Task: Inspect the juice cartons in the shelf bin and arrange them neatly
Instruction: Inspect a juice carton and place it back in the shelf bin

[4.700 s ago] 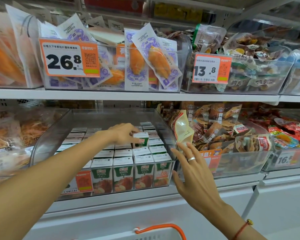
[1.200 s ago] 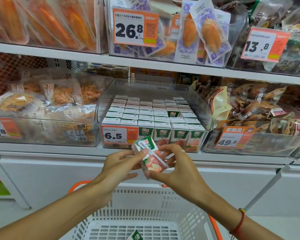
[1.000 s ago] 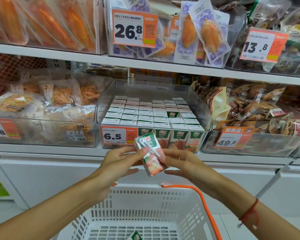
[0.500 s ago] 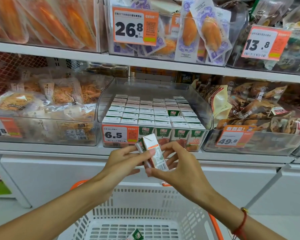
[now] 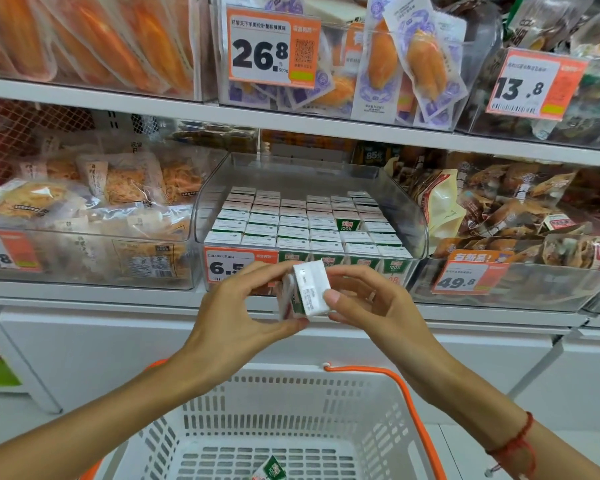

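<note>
Landmark: clear bin (image 5: 419,216) on the middle shelf (image 5: 94,294).

Bin contents: juice cartons (image 5: 291,225) standing upright in tight rows, white tops showing. Front row six across, green fronts visible through the bin's front wall. Rows behind run back toward the rear wall; total not countable from here. One carton (image 5: 347,224) in the fifth column, a few rows back, stands higher than its neighbours, green face with "100%" showing.

Orange tag "6.5" (image 5: 224,265) on the bin's front wall, left side, partly hidden by the left hand.

Just in front of the bin, below its front edge: one carton (image 5: 305,289) held in the air, tilted, white printed panel toward the camera. Left hand (image 5: 236,308) grips it from the left, thumb under, fingers over the top. Right hand (image 5: 368,303) pinches its right edge, thumb on the near face. Both hands clamped on this same carton.

Below the bin, nearest the camera: white basket (image 5: 378,427) with orange handle (image 5: 409,393). Inside, one green carton (image 5: 270,471) lying at the bottom edge of view.

Left of the bin: clear bin of bagged shredded snacks (image 5: 125,183), tag partly cut off.
Right of the bin: bin of brown snack packs (image 5: 520,202), tag "49.8" (image 5: 465,277).
Above the bin, upper shelf: packs of orange food, tags "26.8" (image 5: 271,46) and "13.8" (image 5: 530,84).

Red cord on the right wrist (image 5: 515,445).
</note>
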`<action>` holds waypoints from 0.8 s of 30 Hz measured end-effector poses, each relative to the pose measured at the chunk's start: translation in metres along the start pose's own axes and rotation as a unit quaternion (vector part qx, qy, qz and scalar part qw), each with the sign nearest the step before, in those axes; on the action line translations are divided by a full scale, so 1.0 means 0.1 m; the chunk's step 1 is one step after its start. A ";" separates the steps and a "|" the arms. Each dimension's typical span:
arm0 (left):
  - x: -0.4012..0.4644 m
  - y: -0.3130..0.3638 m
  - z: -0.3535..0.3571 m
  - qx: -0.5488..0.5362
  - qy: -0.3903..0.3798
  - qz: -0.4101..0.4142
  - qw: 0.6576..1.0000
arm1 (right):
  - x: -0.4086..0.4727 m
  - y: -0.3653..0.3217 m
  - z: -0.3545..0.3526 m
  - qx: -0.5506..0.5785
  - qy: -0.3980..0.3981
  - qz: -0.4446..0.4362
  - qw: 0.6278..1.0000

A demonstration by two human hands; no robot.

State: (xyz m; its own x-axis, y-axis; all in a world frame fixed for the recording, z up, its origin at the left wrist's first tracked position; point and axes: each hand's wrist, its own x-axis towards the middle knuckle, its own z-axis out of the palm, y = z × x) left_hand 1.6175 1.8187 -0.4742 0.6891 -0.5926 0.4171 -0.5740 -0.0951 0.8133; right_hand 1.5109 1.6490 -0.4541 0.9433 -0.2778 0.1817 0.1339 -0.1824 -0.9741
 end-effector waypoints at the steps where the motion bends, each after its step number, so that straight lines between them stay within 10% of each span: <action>1: -0.02 0.00 0.01 0.020 0.022 0.023 0.999 | -0.01 0.00 0.01 -0.002 -0.002 -0.014 1.000; 10: -0.07 -0.02 0.09 0.035 0.062 0.070 0.995 | -0.03 0.01 0.01 -0.021 -0.019 -0.080 0.996; 18: 0.01 -0.05 0.09 -0.132 -0.015 -0.115 0.984 | -0.06 0.13 -0.12 -0.392 -0.063 -0.185 0.899; 24: 0.07 -0.08 0.04 -0.203 -0.078 -0.211 0.953 | -0.02 0.15 -0.14 -0.356 -0.099 -0.157 0.916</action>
State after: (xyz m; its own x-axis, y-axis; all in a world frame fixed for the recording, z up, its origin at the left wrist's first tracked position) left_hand 1.6247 1.8123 -0.4795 0.7278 -0.6854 -0.0218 -0.0204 -0.0535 0.9984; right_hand 1.5073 1.6336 -0.4676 0.9380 0.0577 0.3417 0.2432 -0.8121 -0.5304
